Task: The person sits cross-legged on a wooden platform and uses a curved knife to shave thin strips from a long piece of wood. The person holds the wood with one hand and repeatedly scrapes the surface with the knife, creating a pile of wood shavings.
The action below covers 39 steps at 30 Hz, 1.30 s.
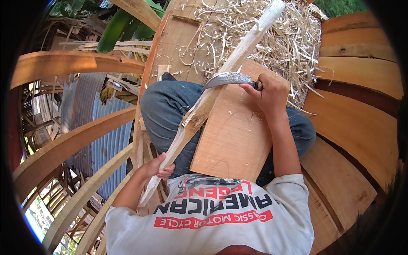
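Slanting over faded blue jeans (pixel 168 110), the wooden pole (pixel 204 106) looks partly done to me, pared pale toward its far end but rough and brown mid-length, left hand (pixel 159 167) wrapped round its near part, right hand (pixel 269 93) clenching the curved knife (pixel 231 79).

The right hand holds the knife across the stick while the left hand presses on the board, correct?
No: the left hand grips the stick near its lower end, not the board, as the head view shows. The right hand does hold the knife across the stick.
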Each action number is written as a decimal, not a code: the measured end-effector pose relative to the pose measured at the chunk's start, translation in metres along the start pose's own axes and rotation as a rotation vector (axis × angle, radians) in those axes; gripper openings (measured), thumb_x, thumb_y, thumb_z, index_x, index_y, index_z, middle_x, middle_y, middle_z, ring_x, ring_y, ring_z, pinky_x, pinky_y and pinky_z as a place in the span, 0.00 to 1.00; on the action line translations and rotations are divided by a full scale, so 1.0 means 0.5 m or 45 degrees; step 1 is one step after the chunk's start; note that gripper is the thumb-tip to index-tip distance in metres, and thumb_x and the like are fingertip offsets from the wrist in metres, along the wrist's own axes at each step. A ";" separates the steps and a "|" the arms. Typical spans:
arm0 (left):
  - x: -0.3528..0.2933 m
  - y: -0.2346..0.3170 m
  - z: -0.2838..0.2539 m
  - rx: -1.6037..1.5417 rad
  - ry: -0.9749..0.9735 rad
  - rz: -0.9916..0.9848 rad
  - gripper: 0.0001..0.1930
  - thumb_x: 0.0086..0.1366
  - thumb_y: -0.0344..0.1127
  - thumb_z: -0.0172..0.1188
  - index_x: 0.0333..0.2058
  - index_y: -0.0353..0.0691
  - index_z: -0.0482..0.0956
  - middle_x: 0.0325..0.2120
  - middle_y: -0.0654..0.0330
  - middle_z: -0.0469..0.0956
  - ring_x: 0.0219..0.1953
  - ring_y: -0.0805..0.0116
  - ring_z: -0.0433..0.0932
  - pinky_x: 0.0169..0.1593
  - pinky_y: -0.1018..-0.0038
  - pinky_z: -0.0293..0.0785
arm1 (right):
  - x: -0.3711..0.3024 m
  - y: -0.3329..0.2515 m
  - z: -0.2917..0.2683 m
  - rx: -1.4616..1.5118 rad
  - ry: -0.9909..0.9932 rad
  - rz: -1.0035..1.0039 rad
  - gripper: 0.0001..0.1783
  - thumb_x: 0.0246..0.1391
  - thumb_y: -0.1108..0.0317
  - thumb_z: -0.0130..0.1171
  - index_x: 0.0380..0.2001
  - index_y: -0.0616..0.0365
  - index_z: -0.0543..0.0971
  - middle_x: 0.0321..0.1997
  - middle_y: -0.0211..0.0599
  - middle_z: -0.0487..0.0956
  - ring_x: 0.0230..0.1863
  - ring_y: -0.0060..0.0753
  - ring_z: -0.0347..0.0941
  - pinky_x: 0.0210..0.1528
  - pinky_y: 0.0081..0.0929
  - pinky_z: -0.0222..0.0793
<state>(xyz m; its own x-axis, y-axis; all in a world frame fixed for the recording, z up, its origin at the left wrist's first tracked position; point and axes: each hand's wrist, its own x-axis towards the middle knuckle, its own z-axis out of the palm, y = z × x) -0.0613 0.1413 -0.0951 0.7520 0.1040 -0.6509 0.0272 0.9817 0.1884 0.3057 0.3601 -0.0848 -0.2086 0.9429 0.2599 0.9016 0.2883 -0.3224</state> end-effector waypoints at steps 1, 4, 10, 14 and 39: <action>0.002 -0.002 0.001 -0.019 -0.008 0.002 0.38 0.54 0.81 0.29 0.19 0.47 0.58 0.09 0.75 0.52 0.10 0.83 0.49 0.15 0.85 0.46 | 0.004 0.002 0.003 0.004 0.002 -0.002 0.35 0.39 0.32 0.61 0.09 0.55 0.67 0.07 0.32 0.64 0.09 0.33 0.62 0.13 0.29 0.57; 0.001 -0.004 0.001 -0.032 -0.015 0.018 0.38 0.54 0.81 0.29 0.19 0.47 0.58 0.09 0.75 0.51 0.10 0.84 0.48 0.15 0.85 0.46 | 0.020 0.003 0.008 0.034 0.020 0.013 0.35 0.39 0.32 0.61 0.11 0.54 0.66 0.08 0.32 0.62 0.09 0.35 0.60 0.15 0.29 0.57; 0.006 -0.002 0.000 -0.060 -0.047 0.018 0.38 0.55 0.80 0.28 0.19 0.46 0.58 0.09 0.75 0.51 0.10 0.84 0.49 0.15 0.85 0.47 | 0.047 0.019 0.021 -0.089 0.062 0.010 0.36 0.36 0.28 0.60 0.10 0.53 0.65 0.07 0.27 0.63 0.09 0.27 0.61 0.13 0.25 0.58; 0.008 -0.013 -0.009 -0.086 -0.089 0.030 0.38 0.54 0.81 0.29 0.19 0.46 0.59 0.09 0.75 0.51 0.10 0.84 0.49 0.15 0.85 0.47 | 0.060 0.035 0.038 -0.090 0.149 0.082 0.38 0.40 0.25 0.55 0.09 0.53 0.66 0.07 0.29 0.65 0.10 0.29 0.64 0.15 0.30 0.62; 0.004 -0.019 -0.014 0.069 0.062 0.036 0.38 0.54 0.81 0.32 0.21 0.46 0.61 0.10 0.75 0.54 0.11 0.83 0.52 0.16 0.84 0.47 | 0.135 0.127 -0.050 0.203 0.237 0.470 0.39 0.43 0.27 0.54 0.06 0.53 0.65 0.05 0.29 0.63 0.08 0.26 0.60 0.13 0.26 0.54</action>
<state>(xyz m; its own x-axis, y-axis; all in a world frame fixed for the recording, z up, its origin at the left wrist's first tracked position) -0.0647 0.1333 -0.1033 0.7198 0.1409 -0.6797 0.0429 0.9683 0.2461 0.3586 0.4380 -0.0649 0.2016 0.9456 0.2554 0.8301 -0.0265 -0.5570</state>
